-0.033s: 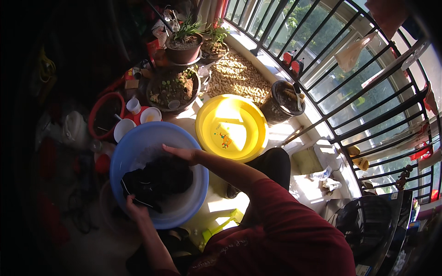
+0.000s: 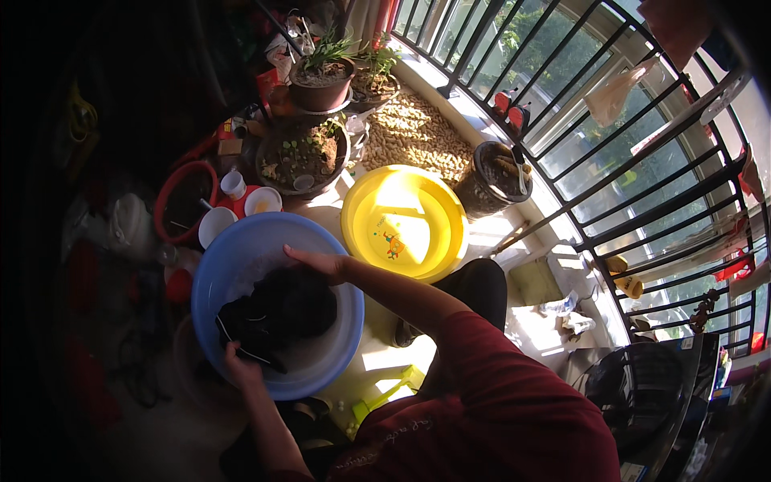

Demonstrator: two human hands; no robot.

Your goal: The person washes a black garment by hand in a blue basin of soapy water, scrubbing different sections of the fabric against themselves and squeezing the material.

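Note:
A bunched black garment (image 2: 277, 313) with a thin white line along one edge lies in a large blue basin (image 2: 353, 337) that holds cloudy, pale water. My left hand (image 2: 242, 368) grips the garment's near-left edge, beside the white line. At the far side of the bundle, my right hand (image 2: 321, 267) holds the cloth with one finger stretched along the top; its other fingers are mostly hidden by the fabric. The garment's exact kind cannot be made out.
A yellow basin (image 2: 450, 257) stands to the right of the blue one. Beyond are white cups (image 2: 263, 201), a red-rimmed pot (image 2: 163, 213), potted plants (image 2: 321, 95) and a spread of peanuts (image 2: 418, 128). A dark bucket (image 2: 490, 201) stands by the barred window. Near my body lies a yellow-green plastic object (image 2: 389, 398).
My left hand and the garment's left edge have shifted slightly to the right. My right hand stays at nearly the same place.

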